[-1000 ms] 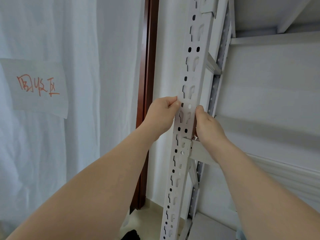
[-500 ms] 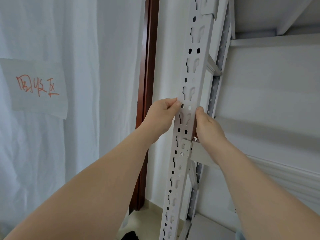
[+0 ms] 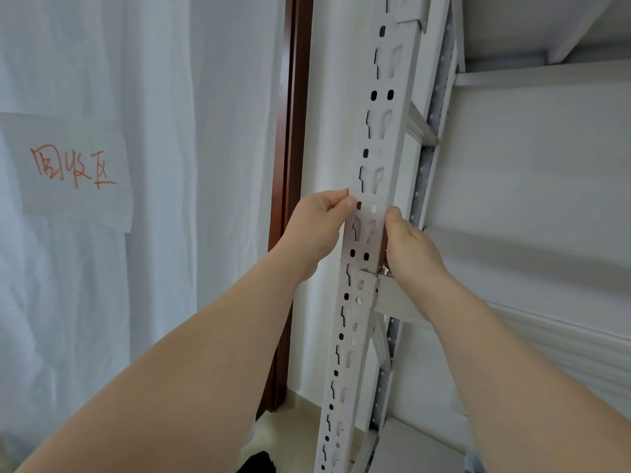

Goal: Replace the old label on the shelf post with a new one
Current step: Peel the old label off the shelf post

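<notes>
Pinching the left edge of the white shelf post [image 3: 370,213], the left hand [image 3: 319,227] has thumb and fingers pressed together. Opposite it, the right hand [image 3: 408,245] grips the post's right edge, thumb against the front. No label can be made out between them.

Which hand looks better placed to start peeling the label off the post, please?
Probably the left hand: its thumb and fingertips pinch at the post's left edge, seemingly on a label edge, though the label itself is hard to make out. The right hand merely braces the right edge.
</notes>
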